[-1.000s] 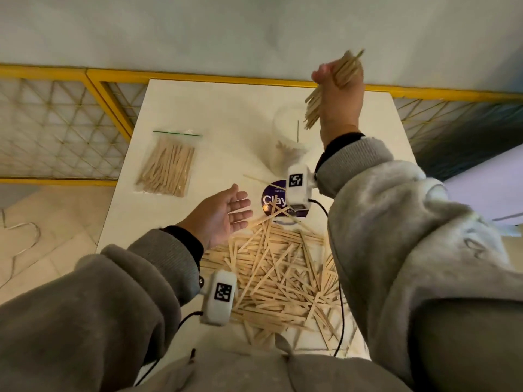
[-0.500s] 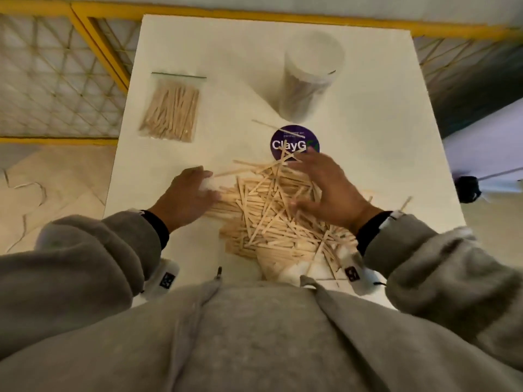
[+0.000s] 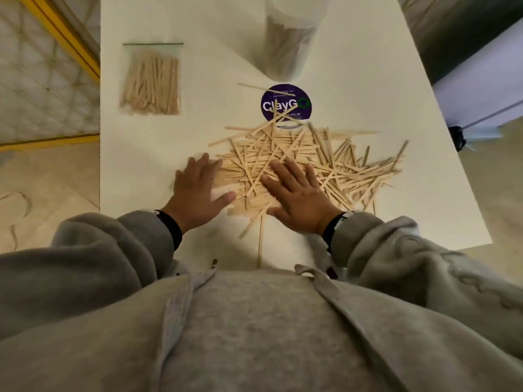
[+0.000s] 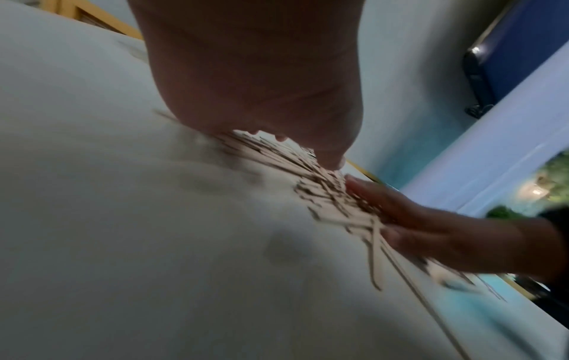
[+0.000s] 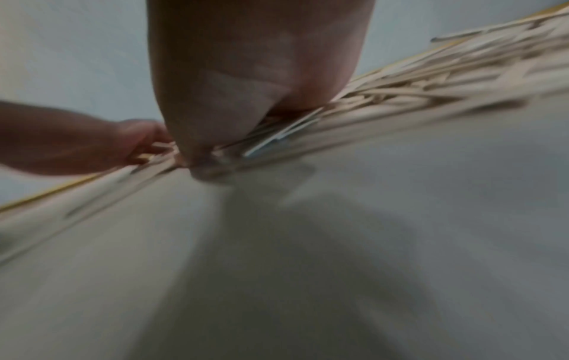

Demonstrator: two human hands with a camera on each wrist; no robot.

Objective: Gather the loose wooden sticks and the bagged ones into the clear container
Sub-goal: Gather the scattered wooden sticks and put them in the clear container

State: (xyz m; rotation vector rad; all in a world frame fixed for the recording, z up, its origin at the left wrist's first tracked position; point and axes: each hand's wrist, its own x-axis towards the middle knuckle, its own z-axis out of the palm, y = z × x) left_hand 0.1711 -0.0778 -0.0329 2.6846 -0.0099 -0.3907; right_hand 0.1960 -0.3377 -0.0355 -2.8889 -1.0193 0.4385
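Since half a second ago: both hands slid nearer the body along the heap, the right one now lying toward the heap's near middle instead of up by the purple sticker.

Left hand (image 3: 198,190) pressing flat on the table, fingers straight and close together, thumb out, fingertips touching the left edge of the pile of loose sticks (image 3: 305,165). Seen from the left wrist view as palm (image 4: 252,80) arching low over the sticks (image 4: 326,192) (picture blurred, finger detail hard to read).

Right hand (image 3: 297,193) lying spread, palm down, on top of the pile's near middle, fingers straight and fanned, gripping nothing. Showing in the left wrist view (image 4: 446,231) and filling the upper part of the right wrist view (image 5: 255,73), sticks (image 5: 431,85) streaming away to its side.

Outward from the pile: a few strays poking toward the body at its near edge; round purple sticker (image 3: 285,103) just beyond its far edge, a couple of sticks crossing it. Clear container (image 3: 291,38) standing upright beyond the sticker, already holding some sticks. Bagged sticks (image 3: 152,80) lying flat, well left of the container and beyond the pile's left end, touched by neither hand. White table (image 3: 353,66) under it all; grey hooded sleeves (image 3: 99,264) filling the near side.
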